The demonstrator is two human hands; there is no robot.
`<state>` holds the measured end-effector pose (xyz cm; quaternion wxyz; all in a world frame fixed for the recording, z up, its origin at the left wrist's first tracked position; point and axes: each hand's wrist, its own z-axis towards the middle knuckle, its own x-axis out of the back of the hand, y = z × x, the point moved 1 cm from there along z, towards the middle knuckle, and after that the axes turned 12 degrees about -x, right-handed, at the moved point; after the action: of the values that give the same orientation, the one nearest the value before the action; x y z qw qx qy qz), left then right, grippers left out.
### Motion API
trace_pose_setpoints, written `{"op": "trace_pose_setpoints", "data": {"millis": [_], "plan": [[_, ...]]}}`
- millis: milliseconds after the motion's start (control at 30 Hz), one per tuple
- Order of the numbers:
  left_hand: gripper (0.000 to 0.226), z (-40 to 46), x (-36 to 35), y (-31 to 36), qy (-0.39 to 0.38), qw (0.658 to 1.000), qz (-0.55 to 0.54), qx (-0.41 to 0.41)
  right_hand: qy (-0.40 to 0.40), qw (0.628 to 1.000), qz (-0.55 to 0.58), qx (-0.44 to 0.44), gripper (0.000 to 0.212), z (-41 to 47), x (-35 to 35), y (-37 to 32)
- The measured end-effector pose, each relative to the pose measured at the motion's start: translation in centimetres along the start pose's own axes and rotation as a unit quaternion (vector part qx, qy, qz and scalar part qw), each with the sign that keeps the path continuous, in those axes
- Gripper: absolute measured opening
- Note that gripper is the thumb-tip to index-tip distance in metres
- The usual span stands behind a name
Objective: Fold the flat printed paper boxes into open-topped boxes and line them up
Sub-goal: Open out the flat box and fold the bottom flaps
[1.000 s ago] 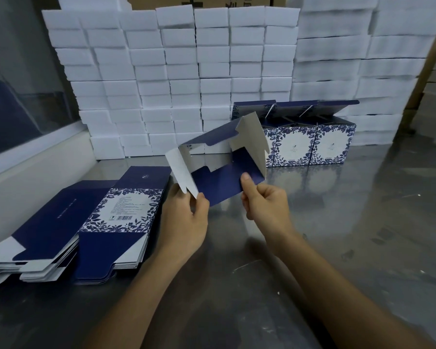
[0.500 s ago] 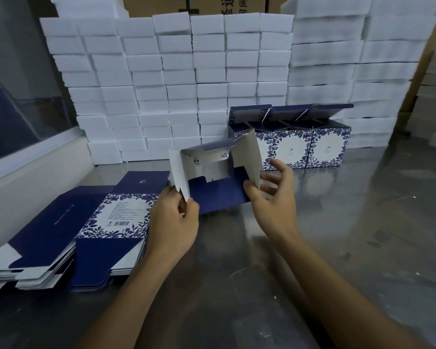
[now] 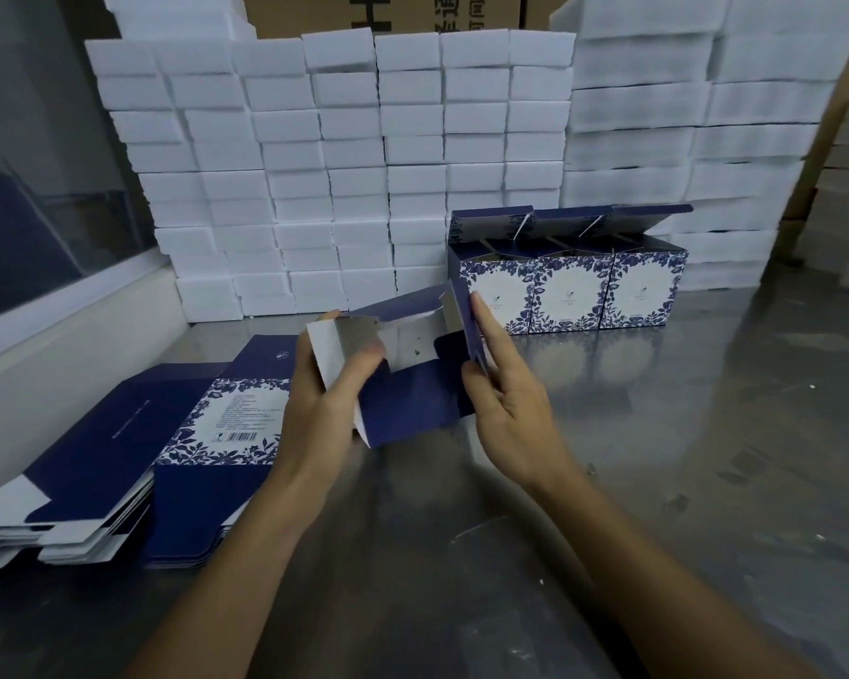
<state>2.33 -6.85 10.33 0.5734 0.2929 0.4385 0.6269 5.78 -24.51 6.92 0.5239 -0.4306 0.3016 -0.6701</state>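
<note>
A half-folded navy and white paper box (image 3: 412,399) is held above the steel table, its open end towards me and its flaps spread. My left hand (image 3: 324,409) grips its left side, thumb inside against the white flap. My right hand (image 3: 510,399) presses straight fingers against the right flap and wall. Three folded open-topped boxes (image 3: 569,291) with blue leaf print stand in a row behind, lids up. Two stacks of flat printed boxes (image 3: 118,458) lie at the left.
A wall of white foam blocks (image 3: 363,164) rises at the back of the steel table (image 3: 658,482). More white stacks (image 3: 682,115) stand at the right. A white ledge and window (image 3: 45,311) run along the left. Brown cartons show above.
The box has dropped lower and squared up. My left thumb has moved inside the left flap. My right hand has shifted from pinching the bottom edge to pressing flat on the right flap.
</note>
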Motion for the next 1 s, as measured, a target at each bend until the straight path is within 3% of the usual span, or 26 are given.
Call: {"op": "trace_pose_setpoints", "data": {"millis": [200,333,500,600,733,800,1000], "plan": [[0.055,0.5,0.2,0.7,0.02,0.992,-0.105,0.067,-0.042,0.995,0.087,-0.002,0.06,-0.5,0.0,-1.2],[0.029,0.6,0.3,0.2,0.04,0.993,-0.081,0.078,-0.025,0.988,0.146,-0.038,0.033,-0.3,-0.3,-1.4],[0.028,-0.1,-0.8,-0.4,0.03,0.997,-0.043,0.05,0.003,0.984,0.17,-0.063,0.037,0.0,-0.1,-0.8],[0.024,-0.5,-1.4,-0.5,0.003,0.999,-0.028,0.022,0.049,0.991,0.113,-0.045,0.038,0.1,0.1,-0.5],[0.028,-1.0,-1.9,-0.3,-0.032,0.999,0.009,-0.016,0.205,0.978,0.042,0.007,0.011,0.5,0.9,-0.9],[0.036,-1.2,-2.0,-0.1,-0.042,0.998,0.028,-0.026,0.253,0.966,-0.004,0.056,0.008,0.6,1.3,-1.1],[0.04,-1.2,-2.2,0.0,-0.042,0.998,0.034,-0.036,0.262,0.96,-0.058,0.085,0.01,0.4,1.5,-1.7]]}}
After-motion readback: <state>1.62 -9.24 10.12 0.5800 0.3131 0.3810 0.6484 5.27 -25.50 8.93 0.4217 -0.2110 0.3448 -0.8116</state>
